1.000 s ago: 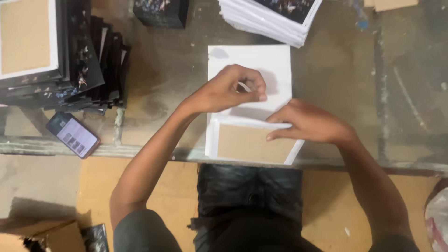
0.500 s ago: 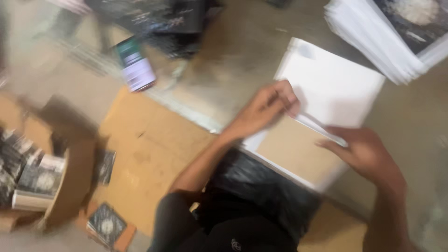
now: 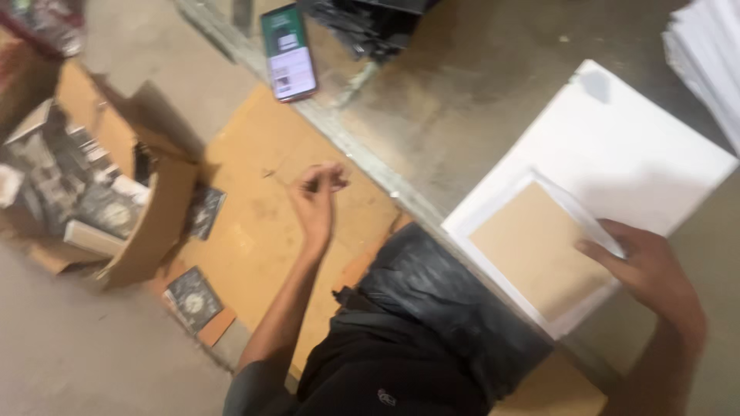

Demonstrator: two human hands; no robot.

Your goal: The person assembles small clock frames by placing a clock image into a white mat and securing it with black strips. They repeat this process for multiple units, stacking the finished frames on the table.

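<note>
left hand (image 3: 317, 194): held in the air off the table edge, fingers curled loosely, nothing seen to be gripped; blurred, so the fingertips cannot be told apart.
right hand (image 3: 646, 271): laid flat, fingers spread, on the right edge of the brown card (image 3: 539, 248).
brown card: set on the white sheet (image 3: 617, 158) near the table's (image 3: 455, 100) edge, at three o'clock from the left hand and well apart from it.
cardboard box (image 3: 116, 192): found at nine o'clock from the left hand, dark booklets inside.
phone (image 3: 287, 51): seen at twelve o'clock from the left hand.
paper stack (image 3: 709, 54): cut off by the top right corner.
right forearm: cut off at the lower edge.
</note>
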